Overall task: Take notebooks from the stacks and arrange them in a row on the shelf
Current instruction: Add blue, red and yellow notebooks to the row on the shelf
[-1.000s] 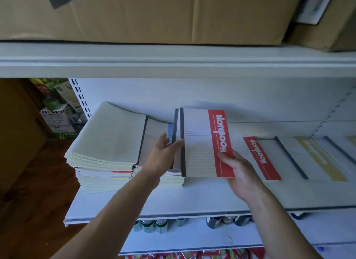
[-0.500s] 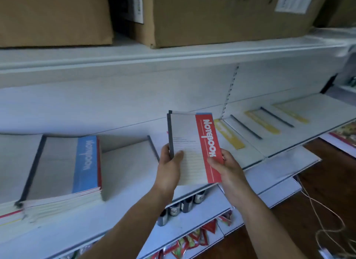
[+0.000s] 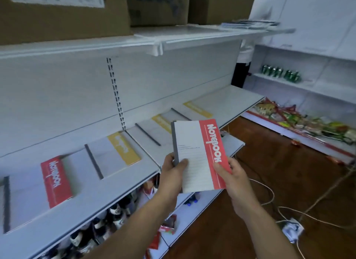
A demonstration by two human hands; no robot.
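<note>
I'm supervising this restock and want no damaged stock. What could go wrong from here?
1. The left hand and right hand grip the red notebook only at its lower end, out past the shelf front; a slip would likely drop it on the floor.
2. Loose cables lie on the floor toward the row's free end, a possible trip hazard.

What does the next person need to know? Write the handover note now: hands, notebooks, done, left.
Left hand: grips the grey spine edge of the white paper notebook with a red band.
Right hand: pinches its red side; the notebook is in the air, off the shelf.
Done: on the white metal shelf, one red-banded notebook and three yellow-banded notebooks lie flat in a row.
Left: lay the held one into the row, likely on the bare far end. Stacks are out of view.
</note>
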